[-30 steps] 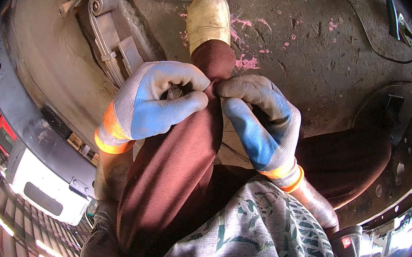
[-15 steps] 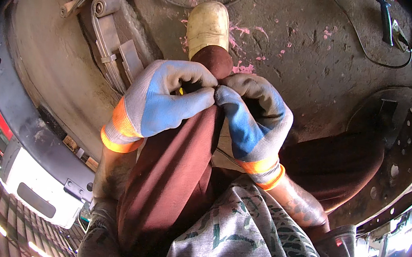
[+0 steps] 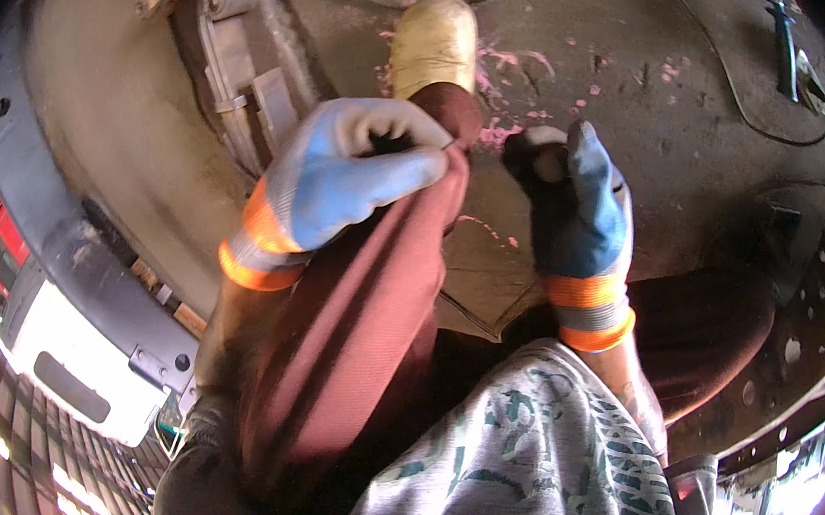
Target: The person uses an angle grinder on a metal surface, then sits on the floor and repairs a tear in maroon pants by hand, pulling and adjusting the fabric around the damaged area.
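My left hand, in a blue and grey work glove with an orange cuff, is held over my left leg in maroon trousers. Its thumb and forefinger are pinched together. A tiny dark sliver shows at their tips, too small to name. To the right, above the floor, is my right hand in a matching glove with darkened fingers. Its thumb stands up apart from the curled fingers, and I see nothing held there. Beyond the left hand, a worn pale yellow boot toe rests on the floor.
A strapped stack of metal leaf springs lies at the left beside a dark steel beam. A perforated metal rail curves along the right. A blue-handled tool and a black cable lie on the pink-spattered floor.
The hands were together at the fingertips above the leg. My right hand has drawn away to the right and its thumb has lifted; my left hand keeps its pinch.
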Motion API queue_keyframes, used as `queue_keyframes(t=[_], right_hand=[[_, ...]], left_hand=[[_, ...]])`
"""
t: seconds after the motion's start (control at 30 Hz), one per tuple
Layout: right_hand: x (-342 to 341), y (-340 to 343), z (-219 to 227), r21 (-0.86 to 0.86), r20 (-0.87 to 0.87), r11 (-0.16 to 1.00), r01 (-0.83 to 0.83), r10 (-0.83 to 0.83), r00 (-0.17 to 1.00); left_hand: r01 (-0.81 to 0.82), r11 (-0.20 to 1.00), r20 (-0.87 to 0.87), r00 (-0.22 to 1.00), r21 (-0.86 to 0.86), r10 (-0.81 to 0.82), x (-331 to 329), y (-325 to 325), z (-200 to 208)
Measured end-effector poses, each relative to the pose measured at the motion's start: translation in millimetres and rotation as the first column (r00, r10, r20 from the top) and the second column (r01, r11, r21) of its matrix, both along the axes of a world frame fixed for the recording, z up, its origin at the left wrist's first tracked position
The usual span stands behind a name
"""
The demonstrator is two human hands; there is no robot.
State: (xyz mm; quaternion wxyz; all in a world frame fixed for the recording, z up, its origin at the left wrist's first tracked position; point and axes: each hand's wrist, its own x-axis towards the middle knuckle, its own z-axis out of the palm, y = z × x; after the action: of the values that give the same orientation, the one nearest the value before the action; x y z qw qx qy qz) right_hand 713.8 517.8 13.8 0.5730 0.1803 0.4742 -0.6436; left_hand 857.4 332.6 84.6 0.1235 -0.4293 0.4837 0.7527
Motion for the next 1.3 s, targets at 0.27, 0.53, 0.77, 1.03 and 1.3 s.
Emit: queue_keyframes(t=[0.27, 0.53, 0.77, 1.03, 1.3], right_hand=[[-36, 15, 5, 0.143, -0.222, 0.963, -0.227, 0.254, 0.941], [-51, 66, -30, 0.042, -0.264, 0.976, -0.214, 0.218, 0.940], [-32, 48, -13, 0.032, -0.167, 0.985, -0.168, 0.171, 0.971], [14, 38, 66, -0.322, -0.733, 0.603, -0.730, 0.329, 0.595], [17, 66, 72, -0.211, -0.823, 0.520, -0.827, 0.363, 0.438]], left_hand=[[0.060, 0.996, 0.045, 0.997, -0.065, -0.057, -2, -1, -4], [0.359, 0.890, 0.310, 0.912, -0.282, -0.270, -9, -17, 15], [0.377, 0.825, 0.471, 0.868, -0.421, -0.156, 20, -21, 42], [0.675, 0.642, 0.683, 0.661, -0.364, -0.309, 89, 8, 76], [0.322, 0.868, 0.509, 0.855, -0.378, -0.095, 103, 60, 75]])
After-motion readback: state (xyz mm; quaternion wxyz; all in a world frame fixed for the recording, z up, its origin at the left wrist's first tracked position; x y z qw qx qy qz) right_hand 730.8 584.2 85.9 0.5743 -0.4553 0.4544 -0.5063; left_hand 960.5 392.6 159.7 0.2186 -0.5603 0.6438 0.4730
